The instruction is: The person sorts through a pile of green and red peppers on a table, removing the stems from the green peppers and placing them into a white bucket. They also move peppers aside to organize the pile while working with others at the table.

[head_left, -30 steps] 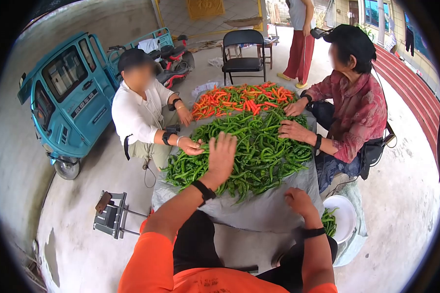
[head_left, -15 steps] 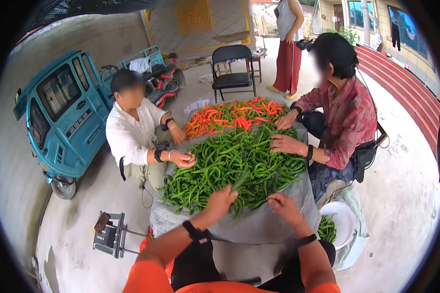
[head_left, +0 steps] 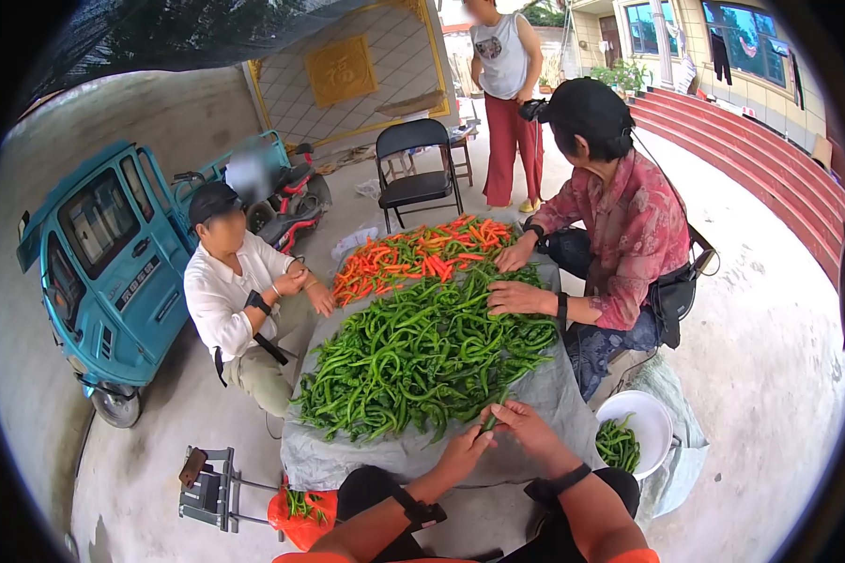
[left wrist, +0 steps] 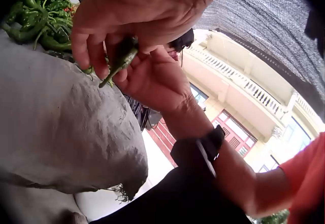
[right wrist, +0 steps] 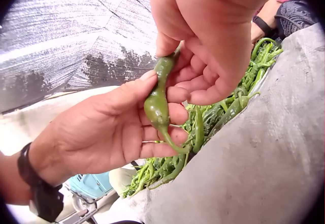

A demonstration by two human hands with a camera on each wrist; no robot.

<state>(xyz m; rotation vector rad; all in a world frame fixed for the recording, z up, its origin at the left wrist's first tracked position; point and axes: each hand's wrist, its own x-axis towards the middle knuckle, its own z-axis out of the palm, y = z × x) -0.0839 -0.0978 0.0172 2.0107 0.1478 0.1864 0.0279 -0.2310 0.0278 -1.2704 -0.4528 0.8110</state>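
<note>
A single green chili pepper (right wrist: 157, 109) with a curved stem is held between my two hands over the near edge of the table. My left hand (right wrist: 101, 127) pinches its middle, thumb on top and fingers behind. Its far tip is between the thumb and fingers of my right hand (right wrist: 213, 41). In the head view, my left hand (head_left: 465, 450) and right hand (head_left: 528, 432) meet just in front of a wide heap of green chili peppers (head_left: 413, 352). Orange-red chili peppers (head_left: 394, 261) lie behind that heap.
Grey sheeting (head_left: 545, 413) covers the table. A white tub (head_left: 662, 427) with green peppers stands at right, a red bag (head_left: 296, 530) at lower left. One person (head_left: 239, 291) sits left, another (head_left: 620, 225) right with hands at the heap. A folding chair (head_left: 413, 164) stands behind.
My left hand has come back from over the heap with a green chili pepper, and my right hand has joined it. The person at left has drawn a hand back from the heap.
</note>
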